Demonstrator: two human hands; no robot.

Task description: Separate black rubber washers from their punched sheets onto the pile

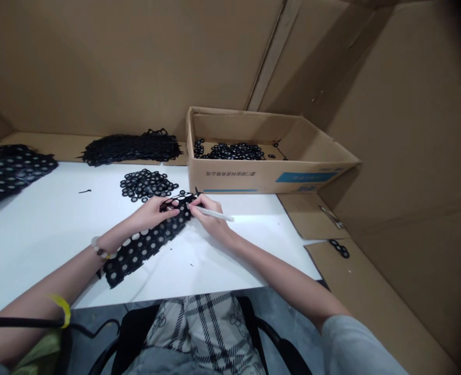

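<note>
A black sheet with rows of round holes [152,244] lies slantwise on the white tabletop. My left hand [155,212] rests over its upper end, thumb and fingers closed around the edge there. In my right hand [209,216] is a white pen-like tool [218,214], its tip at the far end of the sheet. Just beyond my left hand sits a pile of small black rings [146,184]. Fingers hide part of the sheet's upper edge.
An open cardboard box [234,176] holding more black rings stands behind my right hand. A stack of black sheets [131,148] lies at the back, another perforated pile [12,169] at far left. Joined rings [338,249] and tweezers [332,216] lie on cardboard at right.
</note>
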